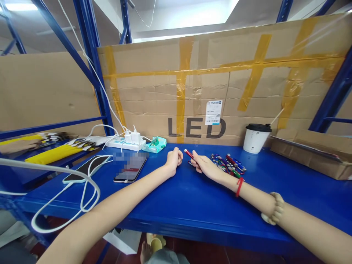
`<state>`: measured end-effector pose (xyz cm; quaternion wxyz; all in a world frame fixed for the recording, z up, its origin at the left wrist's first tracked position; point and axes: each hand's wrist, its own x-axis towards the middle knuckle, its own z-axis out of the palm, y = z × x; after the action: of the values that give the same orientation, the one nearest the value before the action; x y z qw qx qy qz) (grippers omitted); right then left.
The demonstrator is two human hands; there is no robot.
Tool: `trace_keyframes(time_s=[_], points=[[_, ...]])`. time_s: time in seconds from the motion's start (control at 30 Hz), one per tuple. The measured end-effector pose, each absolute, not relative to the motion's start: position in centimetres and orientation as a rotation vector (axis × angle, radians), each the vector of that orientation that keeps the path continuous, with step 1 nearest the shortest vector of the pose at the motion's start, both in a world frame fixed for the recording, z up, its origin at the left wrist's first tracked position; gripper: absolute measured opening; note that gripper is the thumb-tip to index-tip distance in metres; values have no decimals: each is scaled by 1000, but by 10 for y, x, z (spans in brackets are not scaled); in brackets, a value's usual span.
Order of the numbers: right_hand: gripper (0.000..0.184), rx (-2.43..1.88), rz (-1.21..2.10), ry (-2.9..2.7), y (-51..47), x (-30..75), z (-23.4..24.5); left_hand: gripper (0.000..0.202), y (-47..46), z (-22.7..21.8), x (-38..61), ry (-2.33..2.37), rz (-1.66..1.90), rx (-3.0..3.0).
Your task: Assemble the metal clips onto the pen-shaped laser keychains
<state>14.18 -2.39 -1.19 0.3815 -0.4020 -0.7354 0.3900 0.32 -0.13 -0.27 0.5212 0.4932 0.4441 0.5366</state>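
Observation:
My right hand (204, 165) rests on the blue shelf top (192, 198) and is closed on a small red pen-shaped flashlight (189, 153), whose tip points up and left. My left hand (174, 160) lies a little to the left of it, curled into a loose fist with nothing visible inside. Just right of my right hand lies a pile of several small coloured flashlights (228, 163). A red band and a bead bracelet sit on my right forearm.
Two phones (129, 169) lie at the left with white cables (68, 190) looping off the edge. A power strip (126, 142) and a teal packet (155, 144) sit at the back. A white paper cup (255, 138) stands right, by a flat cardboard box (310, 150). A taped carton wall stands behind.

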Motion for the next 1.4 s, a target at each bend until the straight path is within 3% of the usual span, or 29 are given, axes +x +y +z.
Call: trace_keyframes(time_s=[0.5,0.73,0.9,1.13,1.33,1.4], points=[[48,-828,1563,-1428,-25,147,1,46,-7,-3,8,1000,1356,1150],[33,-970,1420,-1295,-24,146,1,43,-8,-2,6,942,1248,1238],[37,-867,1352,-1387,-25,143,-3,48,-10,-4,8,833,1155,1476],[28,-1047,1090,-1608,-23,142,-8,35,-7,-6,7,947,1254,1489],[26,-1294,202,-1932,-22,154,-4,30,2,-2,3,1031,1488,1185],[27,-1383,41,-2019,-24,156,-3,32,4,-2,1,1062,1497,1104]])
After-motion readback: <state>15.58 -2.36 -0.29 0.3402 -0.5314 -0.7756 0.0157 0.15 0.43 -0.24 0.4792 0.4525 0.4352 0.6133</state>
